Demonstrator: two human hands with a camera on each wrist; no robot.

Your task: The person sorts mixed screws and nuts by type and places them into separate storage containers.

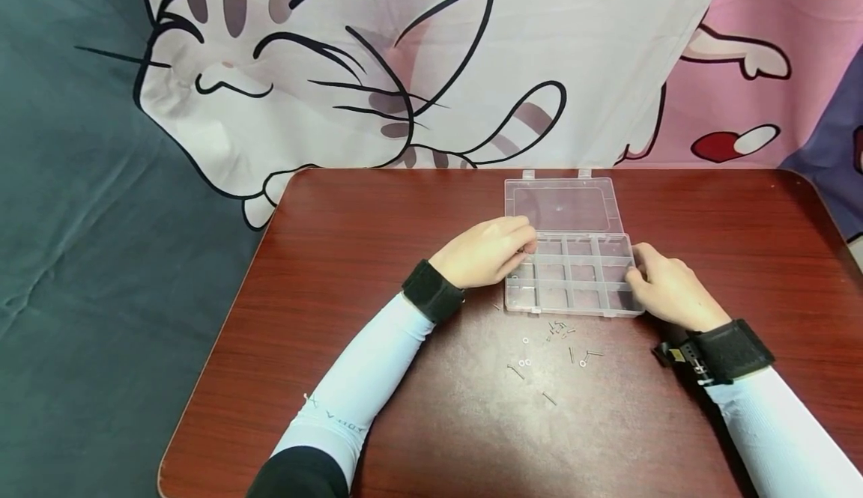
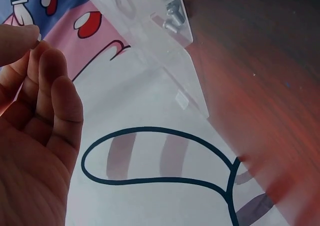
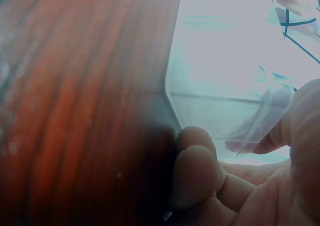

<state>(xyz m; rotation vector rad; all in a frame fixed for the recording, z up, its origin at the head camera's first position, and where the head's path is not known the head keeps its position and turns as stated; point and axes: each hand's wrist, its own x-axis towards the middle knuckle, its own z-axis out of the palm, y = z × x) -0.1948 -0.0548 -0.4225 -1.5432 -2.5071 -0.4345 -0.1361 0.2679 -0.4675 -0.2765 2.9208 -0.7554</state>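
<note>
A clear plastic compartment box lies on the table with its lid folded back. My left hand is over the box's left columns. In the left wrist view its thumb and forefinger pinch a tiny pale piece, mostly hidden by the fingertips; I cannot tell its kind. My right hand grips the box's right wall near the front corner, thumb on the inner side and fingers outside. Silvery screws sit in a compartment in the left wrist view.
In front of the box lie several loose screws and small white washers. The brown table ends at a cloth printed with cartoon figures behind it. A grey-green cloth hangs to the left.
</note>
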